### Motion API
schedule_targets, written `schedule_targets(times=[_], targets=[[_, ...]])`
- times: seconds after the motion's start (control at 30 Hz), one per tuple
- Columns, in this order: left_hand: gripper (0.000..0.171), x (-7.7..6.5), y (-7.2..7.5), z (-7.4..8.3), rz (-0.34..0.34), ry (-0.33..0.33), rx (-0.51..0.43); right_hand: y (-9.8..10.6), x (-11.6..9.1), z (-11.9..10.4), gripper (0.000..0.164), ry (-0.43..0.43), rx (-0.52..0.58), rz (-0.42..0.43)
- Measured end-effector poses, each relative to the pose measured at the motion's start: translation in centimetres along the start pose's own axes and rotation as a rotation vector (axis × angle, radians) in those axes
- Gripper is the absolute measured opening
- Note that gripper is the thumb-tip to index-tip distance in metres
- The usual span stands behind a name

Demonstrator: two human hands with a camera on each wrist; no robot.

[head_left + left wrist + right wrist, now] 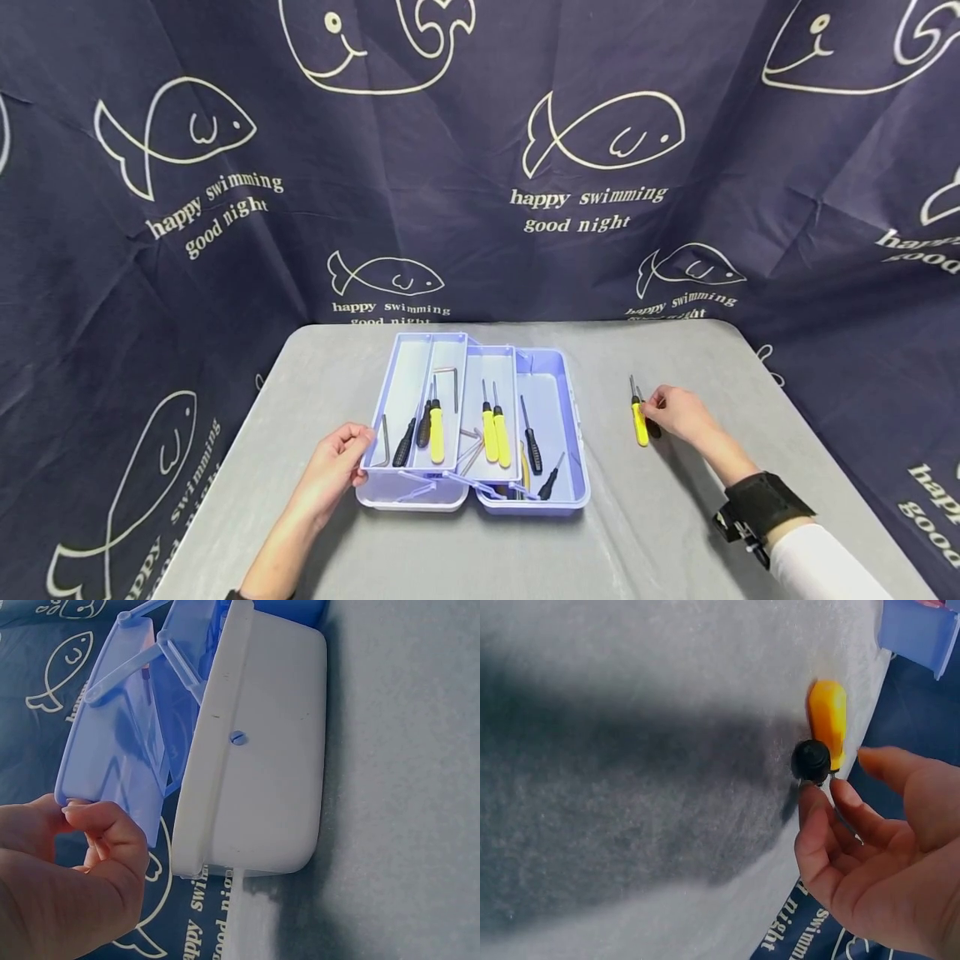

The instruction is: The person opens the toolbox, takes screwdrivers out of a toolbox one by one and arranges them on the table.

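Observation:
My left hand (337, 461) pinches the near left corner of the upper tray (401, 408) of a light purple toolbox (582, 483), thumb and finger at its rim. The left wrist view shows this hand (90, 877) by the tray's edge, next to the box's pale outer wall (270, 742). Over on the right, my right hand (681, 412) has its fingers at a dark-handled screwdriver (811, 761), whose handle end faces the right wrist camera. Right beside it lies a yellow-handled screwdriver (641, 423) on the table.
The toolbox trays are fanned out and hold yellow screwdrivers (495, 435), black screwdrivers (403, 443) and hex keys (386, 442). In the deep right compartment lie a black screwdriver (533, 450) and a shorter one (550, 483). A grey table (637, 533) meets a dark blue fish-print curtain (480, 167).

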State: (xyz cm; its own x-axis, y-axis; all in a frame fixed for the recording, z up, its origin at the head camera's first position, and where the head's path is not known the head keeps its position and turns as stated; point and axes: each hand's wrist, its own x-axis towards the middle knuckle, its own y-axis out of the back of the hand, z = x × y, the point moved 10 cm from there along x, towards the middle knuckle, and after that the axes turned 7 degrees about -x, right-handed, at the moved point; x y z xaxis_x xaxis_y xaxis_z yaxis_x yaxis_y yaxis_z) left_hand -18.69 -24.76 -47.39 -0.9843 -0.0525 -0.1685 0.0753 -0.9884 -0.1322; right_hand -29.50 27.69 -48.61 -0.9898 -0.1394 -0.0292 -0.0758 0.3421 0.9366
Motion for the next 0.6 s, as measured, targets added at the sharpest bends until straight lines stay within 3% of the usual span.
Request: schedule_targets(times=[0.3, 0.6], targets=[[0.013, -0.1, 0.0, -0.3, -0.003, 0.016, 0.009, -1.3, -0.2, -0.2, 0.021, -0.011, 0.021, -0.056], [0.012, -0.1, -0.1, 0.0, 0.0, 0.013, 0.0, -1.2, 0.3, -0.4, 0.02, -0.008, 0.035, -0.051]])
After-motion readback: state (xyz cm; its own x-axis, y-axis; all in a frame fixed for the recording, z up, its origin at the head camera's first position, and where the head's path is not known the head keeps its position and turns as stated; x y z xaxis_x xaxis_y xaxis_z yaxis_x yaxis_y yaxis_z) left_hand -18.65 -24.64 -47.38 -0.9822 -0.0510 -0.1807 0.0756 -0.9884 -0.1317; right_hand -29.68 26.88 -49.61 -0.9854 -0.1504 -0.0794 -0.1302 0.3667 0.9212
